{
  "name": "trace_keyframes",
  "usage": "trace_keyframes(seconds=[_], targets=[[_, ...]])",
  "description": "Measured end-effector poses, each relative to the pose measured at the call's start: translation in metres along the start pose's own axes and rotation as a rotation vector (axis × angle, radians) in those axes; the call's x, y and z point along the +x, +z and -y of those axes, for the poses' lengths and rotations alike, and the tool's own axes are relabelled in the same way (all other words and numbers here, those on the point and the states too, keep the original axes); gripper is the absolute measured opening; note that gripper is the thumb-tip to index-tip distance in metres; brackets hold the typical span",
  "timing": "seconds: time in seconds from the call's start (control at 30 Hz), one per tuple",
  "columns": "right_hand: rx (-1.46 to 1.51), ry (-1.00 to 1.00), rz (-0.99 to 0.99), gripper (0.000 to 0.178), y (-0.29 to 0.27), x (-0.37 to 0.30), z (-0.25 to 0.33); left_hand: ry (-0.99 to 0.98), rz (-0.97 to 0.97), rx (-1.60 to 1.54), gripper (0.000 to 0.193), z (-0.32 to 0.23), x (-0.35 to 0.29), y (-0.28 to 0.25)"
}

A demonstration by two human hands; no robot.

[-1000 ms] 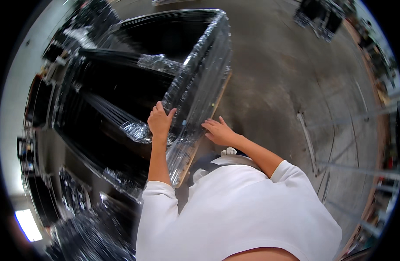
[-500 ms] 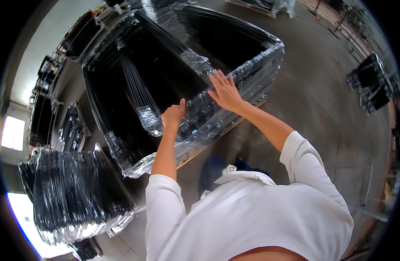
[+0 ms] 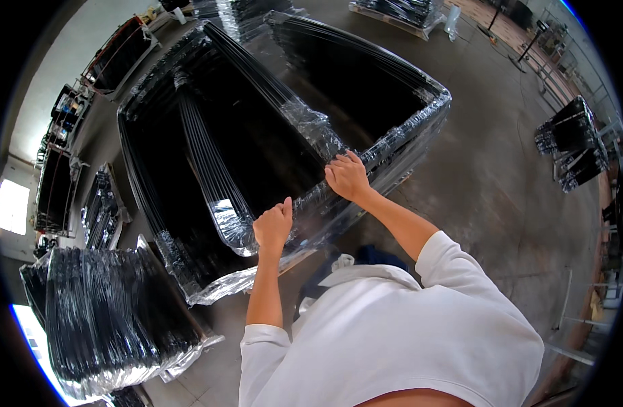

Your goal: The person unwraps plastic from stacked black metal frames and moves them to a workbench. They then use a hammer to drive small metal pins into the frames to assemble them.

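Wrapped bundle (image 3: pixel 264 139), grey floor (image 3: pixel 484 169) around — left hand (image 3: pixel 273 225), right hand (image 3: pixel 347 177) half-curled against it, grip unclear.

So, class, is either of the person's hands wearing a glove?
No, the left hand and right hand both show bare skin at the edge of the wrapped black load.

a broad black load (image 3: pixel 264 146) is laid flat on a wooden pallet (image 3: pixel 299 260), its sides wrapped in shiny clear film (image 3: pixel 408 123), its dark top crossed by pleated bands (image 3: pixel 203 156).
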State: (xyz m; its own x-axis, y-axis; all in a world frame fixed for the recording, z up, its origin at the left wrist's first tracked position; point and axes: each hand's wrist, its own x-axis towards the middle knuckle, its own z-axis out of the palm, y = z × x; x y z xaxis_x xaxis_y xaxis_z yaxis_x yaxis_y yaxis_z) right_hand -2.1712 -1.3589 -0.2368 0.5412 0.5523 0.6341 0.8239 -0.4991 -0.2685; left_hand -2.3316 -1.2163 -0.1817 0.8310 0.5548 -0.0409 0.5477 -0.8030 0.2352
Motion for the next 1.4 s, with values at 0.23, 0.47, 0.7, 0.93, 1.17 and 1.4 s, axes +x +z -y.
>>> trace_keyframes(seconds=[0.23,0.47,0.7,0.93,1.17,1.4], targets=[[0.042,0.063,0.064,0.029,-0.002,0.000,-0.005,0.017,-0.052,0.025,0.049,-0.006,0.002,-0.001],[0.081,0.033,0.319,0.038,-0.007,0.011,-0.006,-0.055,-0.037,0.042,0.049,-0.006,0.002,-0.002],[0.306,0.164,0.657,0.044,-0.024,0.057,-0.019,-0.166,0.077,-0.004,0.045,-0.012,0.011,-0.011],[0.028,-0.058,0.419,0.026,-0.051,0.089,-0.048,0.231,-0.304,-0.046,0.034,-0.044,0.046,-0.001],[0.167,0.203,0.385,0.066,0.008,0.044,-0.065,-0.019,0.612,-0.121,0.035,-0.062,0.068,0.021],[0.202,0.262,0.405,0.062,-0.002,0.046,-0.068,0.287,0.641,-0.278,0.034,-0.121,0.084,0.082]])
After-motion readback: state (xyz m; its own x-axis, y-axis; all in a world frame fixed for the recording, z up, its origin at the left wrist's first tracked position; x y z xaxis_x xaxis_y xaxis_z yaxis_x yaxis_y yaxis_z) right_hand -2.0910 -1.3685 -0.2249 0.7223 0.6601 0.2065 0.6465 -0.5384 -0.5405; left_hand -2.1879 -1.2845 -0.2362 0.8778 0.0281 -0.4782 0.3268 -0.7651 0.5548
